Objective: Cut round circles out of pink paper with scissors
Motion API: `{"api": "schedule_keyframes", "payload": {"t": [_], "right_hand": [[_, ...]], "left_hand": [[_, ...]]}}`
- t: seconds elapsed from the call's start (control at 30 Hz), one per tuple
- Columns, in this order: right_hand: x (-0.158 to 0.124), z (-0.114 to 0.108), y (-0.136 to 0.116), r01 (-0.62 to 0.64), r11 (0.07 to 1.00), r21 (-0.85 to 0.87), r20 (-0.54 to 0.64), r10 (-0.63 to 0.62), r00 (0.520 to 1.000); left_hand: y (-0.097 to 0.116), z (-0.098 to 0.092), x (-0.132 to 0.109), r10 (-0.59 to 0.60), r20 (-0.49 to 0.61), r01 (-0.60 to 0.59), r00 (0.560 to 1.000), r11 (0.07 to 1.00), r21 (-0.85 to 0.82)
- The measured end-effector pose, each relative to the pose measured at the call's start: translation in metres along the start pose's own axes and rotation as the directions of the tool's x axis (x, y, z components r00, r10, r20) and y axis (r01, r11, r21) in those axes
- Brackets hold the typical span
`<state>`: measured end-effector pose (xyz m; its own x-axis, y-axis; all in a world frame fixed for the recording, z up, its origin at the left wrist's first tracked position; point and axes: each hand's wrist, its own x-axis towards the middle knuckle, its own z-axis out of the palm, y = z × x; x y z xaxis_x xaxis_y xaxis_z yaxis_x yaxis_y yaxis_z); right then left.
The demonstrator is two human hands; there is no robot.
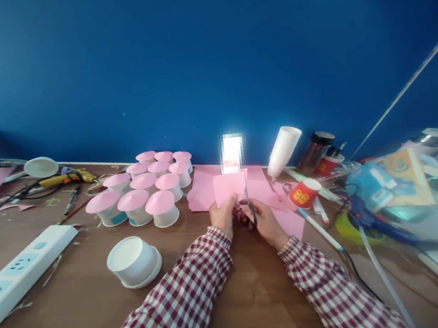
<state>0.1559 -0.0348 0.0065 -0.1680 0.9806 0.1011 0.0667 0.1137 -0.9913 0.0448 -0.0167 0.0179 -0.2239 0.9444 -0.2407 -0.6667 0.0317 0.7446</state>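
Observation:
My left hand [223,216] is closed on a small sheet of pink paper [227,188], the thumb lying over its lower edge. In my right hand [264,221] is a pair of scissors [252,213], its blades pointing up along the paper's right edge. Whether the blades are apart is too small to tell. Behind and beneath both hands lie larger pink sheets [201,187]. To the left stand several upturned paper cups [167,216] topped with shallow pink paper cones [159,202].
A white paper bowl [131,259] rests upside down at front left, near a power strip [30,267]. A yellow glue gun [67,178] lies at back left. Rightward are a white cup stack [283,152], a red cup [305,193], a blue glue gun [382,225] and plastic bags [385,183].

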Motion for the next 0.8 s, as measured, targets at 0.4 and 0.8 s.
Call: {"api": "schedule_keyframes", "payload": {"t": [0.4, 0.8], "right_hand": [[-0.001, 0.000, -0.003, 0.043, 0.998, -0.036, 0.023, -0.042, 0.999], [-0.001, 0.000, 0.000, 0.098, 0.993, -0.069, -0.015, -0.099, 0.995]], "left_hand": [[-0.010, 0.003, -0.008, 0.045, -0.054, -0.044, 0.998, 0.999, 0.030], [-0.011, 0.002, -0.008, 0.042, -0.038, -0.041, 0.998, 0.998, 0.037]]}}
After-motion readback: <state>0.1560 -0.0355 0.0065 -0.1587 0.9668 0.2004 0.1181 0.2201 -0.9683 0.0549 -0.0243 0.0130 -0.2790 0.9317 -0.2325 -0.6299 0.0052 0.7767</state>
